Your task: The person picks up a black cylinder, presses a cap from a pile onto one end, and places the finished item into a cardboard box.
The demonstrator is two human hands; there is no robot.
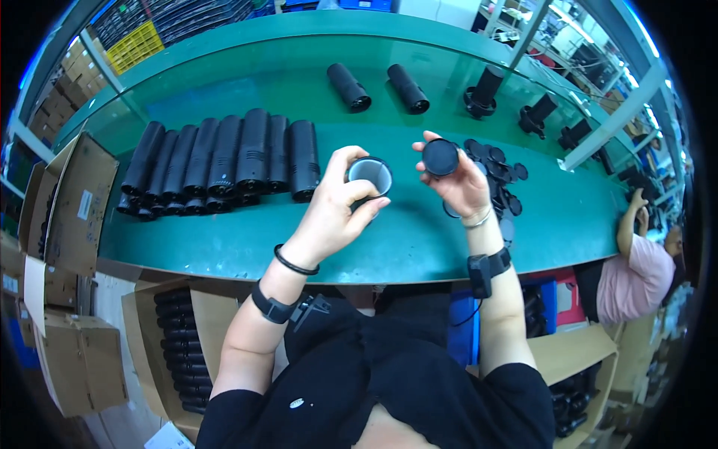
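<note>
My left hand (333, 202) is wrapped round a black tube (369, 178), whose open end faces up and shows a pale grey inside. Just to the right, my right hand (469, 188) grips a round black cap (440, 158), its flat face turned toward me. Cap and tube are apart. Beside and partly behind my right hand lies a loose heap of black caps (496, 166). To the left of my left hand, several black cylindrical housings (224, 153) are stacked side by side on the green table (389, 251).
Two black housings (348, 87) lie on the green belt at the back; others with wider collars (480, 97) stand farther right. Cardboard boxes (78, 202) are at the left, one with black parts (183, 344). A person in a pink top (636, 277) sits at the right.
</note>
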